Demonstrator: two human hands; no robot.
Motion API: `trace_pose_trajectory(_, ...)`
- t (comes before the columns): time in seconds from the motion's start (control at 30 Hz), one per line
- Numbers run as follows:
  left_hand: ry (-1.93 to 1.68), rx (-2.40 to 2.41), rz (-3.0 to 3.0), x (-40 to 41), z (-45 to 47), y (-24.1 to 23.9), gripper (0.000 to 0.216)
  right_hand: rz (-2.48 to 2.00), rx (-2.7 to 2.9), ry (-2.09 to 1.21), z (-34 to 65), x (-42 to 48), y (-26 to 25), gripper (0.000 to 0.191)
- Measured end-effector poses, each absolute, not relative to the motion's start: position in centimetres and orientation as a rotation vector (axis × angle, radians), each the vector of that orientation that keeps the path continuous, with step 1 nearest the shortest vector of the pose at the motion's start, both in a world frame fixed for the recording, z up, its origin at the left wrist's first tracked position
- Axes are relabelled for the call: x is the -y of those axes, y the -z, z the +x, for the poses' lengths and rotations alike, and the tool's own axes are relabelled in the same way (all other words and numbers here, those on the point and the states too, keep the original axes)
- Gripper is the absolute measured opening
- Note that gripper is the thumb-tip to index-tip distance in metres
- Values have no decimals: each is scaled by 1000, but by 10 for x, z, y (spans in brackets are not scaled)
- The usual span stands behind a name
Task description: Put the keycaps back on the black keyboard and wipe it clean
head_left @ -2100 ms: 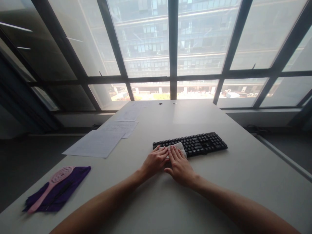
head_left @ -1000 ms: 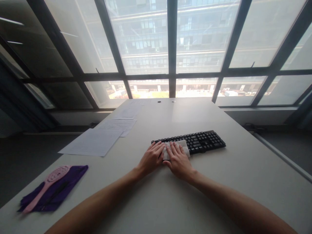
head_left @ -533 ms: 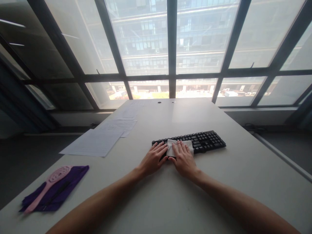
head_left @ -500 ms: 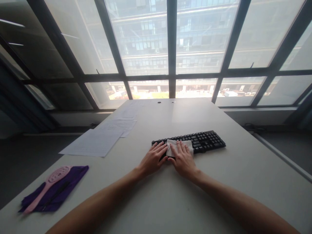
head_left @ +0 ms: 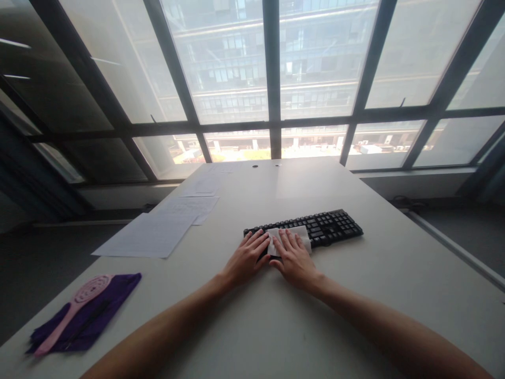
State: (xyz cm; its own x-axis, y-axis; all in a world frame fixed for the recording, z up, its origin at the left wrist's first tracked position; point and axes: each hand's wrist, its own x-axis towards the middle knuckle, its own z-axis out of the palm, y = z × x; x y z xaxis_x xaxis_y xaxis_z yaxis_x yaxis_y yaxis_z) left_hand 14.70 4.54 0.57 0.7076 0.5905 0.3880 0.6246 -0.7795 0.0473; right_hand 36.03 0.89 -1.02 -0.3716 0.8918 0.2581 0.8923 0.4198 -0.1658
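A black keyboard (head_left: 333, 225) lies slightly askew on the white table. My left hand (head_left: 246, 256) rests flat on its left end, fingers stretched out over the keys. Under my right hand (head_left: 294, 261) is a white wipe (head_left: 303, 233), spread over the middle-left keys. The right fingers are extended and press the wipe down from above without closing round it. Both thumbs point toward each other at the keyboard's near edge. The keys under the wipe and under my left palm are hidden.
On the left, a pink hairbrush (head_left: 93, 288) and a thin dark item (head_left: 89, 322) lie on a folded purple cloth (head_left: 122, 287). Printed paper sheets (head_left: 153, 234) spread along the table's left edge. Large windows (head_left: 232, 63) stand beyond the table (head_left: 252, 195).
The view has shifted slightly. Both hands stay on the keyboard, and the right hand is still on the wipe, with almost no movement relative to the keys.
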Motion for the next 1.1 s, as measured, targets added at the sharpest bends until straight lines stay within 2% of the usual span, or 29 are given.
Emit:
trace_pose_trajectory(0.43, 579, 1044, -2790, -45, 146, -7, 50, -1778, 2132, 33, 371, -21, 12, 84)
trace_pose_trajectory(0.77, 813, 1268, -2578, -51, 141, -8, 41, -1332, 2393, -120, 346, -48, -8, 78)
trace_pose_trajectory(1.1, 730, 1291, -2656, -58, 136, 2, 46, -1470, 2383, -43, 331, -57, -3, 83)
